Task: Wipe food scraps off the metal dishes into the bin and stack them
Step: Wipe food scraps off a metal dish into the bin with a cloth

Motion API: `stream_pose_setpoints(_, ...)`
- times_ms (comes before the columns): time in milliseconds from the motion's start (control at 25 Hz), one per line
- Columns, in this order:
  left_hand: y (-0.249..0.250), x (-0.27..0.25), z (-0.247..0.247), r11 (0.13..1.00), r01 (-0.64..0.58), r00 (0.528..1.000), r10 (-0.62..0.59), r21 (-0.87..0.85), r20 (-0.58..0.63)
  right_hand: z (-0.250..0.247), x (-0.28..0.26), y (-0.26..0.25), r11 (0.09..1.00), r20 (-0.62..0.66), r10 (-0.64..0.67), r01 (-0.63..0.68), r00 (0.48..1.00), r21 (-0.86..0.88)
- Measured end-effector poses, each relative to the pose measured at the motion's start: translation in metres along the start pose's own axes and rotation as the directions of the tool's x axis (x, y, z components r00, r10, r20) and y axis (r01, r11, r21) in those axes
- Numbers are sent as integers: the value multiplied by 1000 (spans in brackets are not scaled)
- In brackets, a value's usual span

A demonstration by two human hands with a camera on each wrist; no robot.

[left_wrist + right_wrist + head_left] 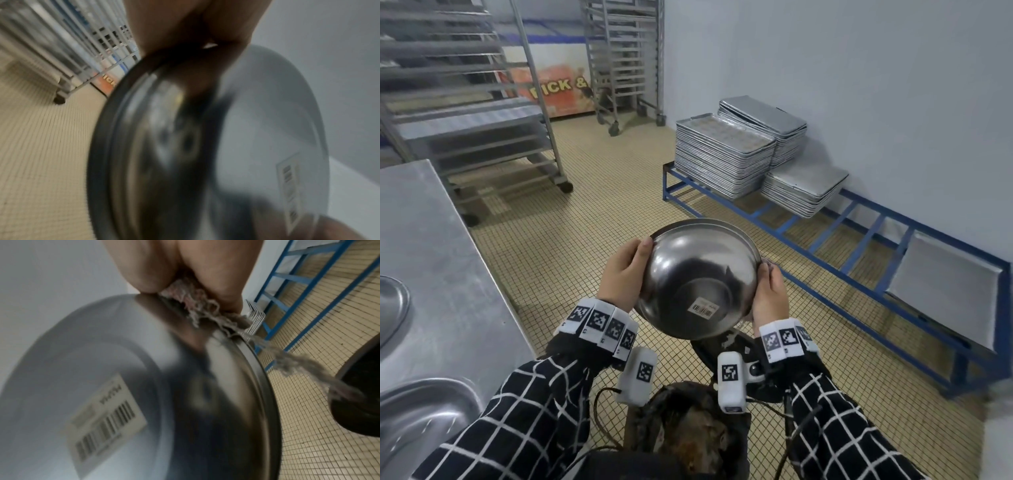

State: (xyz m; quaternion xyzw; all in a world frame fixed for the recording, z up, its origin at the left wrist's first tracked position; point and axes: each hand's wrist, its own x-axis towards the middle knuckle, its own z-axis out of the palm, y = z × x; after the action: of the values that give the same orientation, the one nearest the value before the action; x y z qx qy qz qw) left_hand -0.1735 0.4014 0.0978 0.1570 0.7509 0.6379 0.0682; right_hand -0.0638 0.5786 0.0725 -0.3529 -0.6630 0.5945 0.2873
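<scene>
I hold a round metal bowl [698, 274] tipped on edge above the bin, its underside with a barcode sticker facing me. My left hand [625, 270] grips its left rim, thumb on the outside. My right hand [770, 291] grips the right rim and pinches a frayed grey cloth [205, 311] against it; loose threads trail off the edge. The bowl's inside faces away and is hidden. The bowl [257, 129] fills the left wrist view under my left hand [185, 24]. The right wrist view shows the bowl [102, 369] below my right hand [185, 264]. The dark-lined bin [688, 431] with brown scraps stands directly below.
A steel counter [431, 257] runs along the left, with a metal dish [390, 308] and a larger basin [421, 418] on it. Stacks of baking trays [726, 154] sit on a low blue frame [859, 240] by the right wall. Wheeled racks [482, 120] stand behind.
</scene>
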Motion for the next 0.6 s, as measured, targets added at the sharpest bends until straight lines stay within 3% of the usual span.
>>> stream_pose_setpoints(160,-9,-2,0,988,-57,990,36,147,138,-10,10,-11,930,151,-187,225,971,-292)
stream_pose_setpoints(280,-8,-4,0,979,-84,957,27,185,290,-6,12,-26,702,396,-349,517,849,-490)
stream_pose_setpoints(400,-6,-7,2,937,-150,934,30,315,356,6,6,-38,562,513,-392,640,763,-523)
stream_pose_setpoints(480,-6,-8,2,933,-150,959,57,327,277,13,0,-40,579,498,-450,667,741,-469)
stream_pose_setpoints(600,-8,-10,0,919,-143,984,93,368,150,25,-9,-35,684,419,-539,670,731,-288)
